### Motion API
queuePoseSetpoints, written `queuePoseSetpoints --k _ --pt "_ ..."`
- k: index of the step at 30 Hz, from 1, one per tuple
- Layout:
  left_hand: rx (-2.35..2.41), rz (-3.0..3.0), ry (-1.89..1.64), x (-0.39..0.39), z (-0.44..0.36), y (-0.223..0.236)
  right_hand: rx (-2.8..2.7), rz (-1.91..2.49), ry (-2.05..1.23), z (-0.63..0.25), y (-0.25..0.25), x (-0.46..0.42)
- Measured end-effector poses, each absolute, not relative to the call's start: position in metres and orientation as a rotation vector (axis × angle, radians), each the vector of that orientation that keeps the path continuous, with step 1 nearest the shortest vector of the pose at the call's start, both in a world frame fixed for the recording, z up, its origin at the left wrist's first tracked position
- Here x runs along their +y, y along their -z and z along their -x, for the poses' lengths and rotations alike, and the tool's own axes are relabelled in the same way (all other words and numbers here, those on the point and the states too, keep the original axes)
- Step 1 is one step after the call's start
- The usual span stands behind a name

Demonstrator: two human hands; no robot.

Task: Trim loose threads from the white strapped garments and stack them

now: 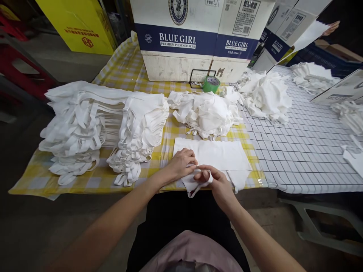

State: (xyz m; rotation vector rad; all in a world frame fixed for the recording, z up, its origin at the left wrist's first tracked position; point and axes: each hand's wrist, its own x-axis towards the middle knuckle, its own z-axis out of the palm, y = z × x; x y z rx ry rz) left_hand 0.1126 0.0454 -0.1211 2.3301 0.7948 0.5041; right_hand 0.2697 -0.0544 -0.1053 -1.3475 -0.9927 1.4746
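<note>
A white cloth piece [217,155] lies flat at the table's front edge, with narrower flaps toward me. My left hand [183,163] rests on its left side, fingers curled and closed on the cloth near a fold. My right hand [219,183] is closed on a white fabric strap [202,185], which loops around its fingers and hangs by the edge. The fingertips of both hands nearly meet, and part of the grip is hidden. Left of my hands, stacked white strapped garments [133,124] hang in loops. A loose pile of white cloth pieces [208,113] sits just behind.
Behind the piles stands a large beer carton [181,45], with a roll of green tape [211,84] and a black wire frame before it. More white cloth [266,94] lies on the grid-patterned cover at right. Another person's hand [331,28] shows at upper right.
</note>
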Motion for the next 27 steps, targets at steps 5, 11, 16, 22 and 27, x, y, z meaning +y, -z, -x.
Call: queuePoseSetpoints --k 5,11,16,22,27 --pt "0.66 -2.209 -0.432 0.043 -0.096 0.109 -0.591 1.118 -1.699 -0.259 0.102 -0.117" --pt "0.659 -2.176 -0.413 0.04 -0.091 0.109 -0.711 1.206 -1.566 -0.249 0.137 -0.178" --pt "0.768 -2.189 -0.397 0.034 -0.09 0.111 -0.711 1.179 -1.587 -0.247 0.169 -0.191" --pt "1.136 -2.231 -0.54 0.043 -0.087 0.104 -0.998 1.541 -1.204 -0.303 0.139 -0.168" --pt "1.393 -2.442 -0.683 0.054 -0.123 0.107 -1.539 1.763 -0.405 -0.368 0.104 -0.074"
